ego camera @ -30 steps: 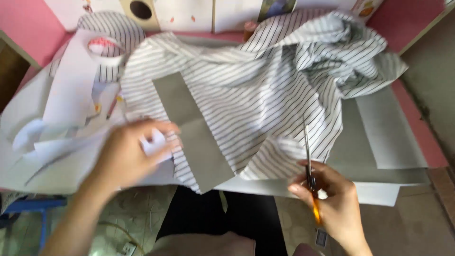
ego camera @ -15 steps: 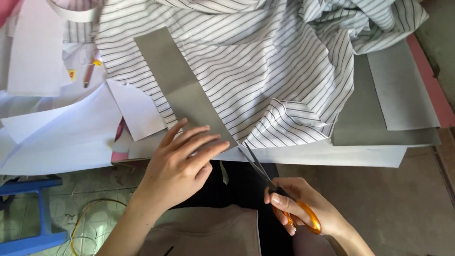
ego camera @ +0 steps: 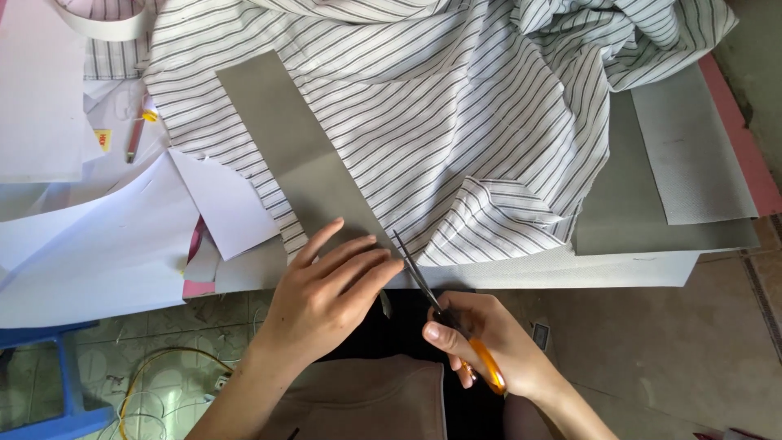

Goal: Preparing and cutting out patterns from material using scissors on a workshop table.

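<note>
My left hand [ego camera: 330, 285] lies flat, fingers spread, on the near end of a long grey strip of stiff sheet [ego camera: 293, 147] that rests on black-and-white striped fabric [ego camera: 456, 106]. In my right hand [ego camera: 489, 346] are orange-handled scissors [ego camera: 444, 314]. Their blades point up toward the near edge of the fabric, beside my left fingertips. The blade tips touch the strip's edge where it meets the fabric.
White paper sheets [ego camera: 106, 244] and a pen [ego camera: 137, 134] cover the left of the table. Grey sheets [ego camera: 676, 171] lie stacked at the right over a pink table edge [ego camera: 745, 138]. A blue stool [ego camera: 65, 399] and cables [ego camera: 163, 383] are on the floor.
The view has moved closer to the table's near edge. My left hand slid right onto the grey strip. My right hand swung the scissors up to the strip's near end.
</note>
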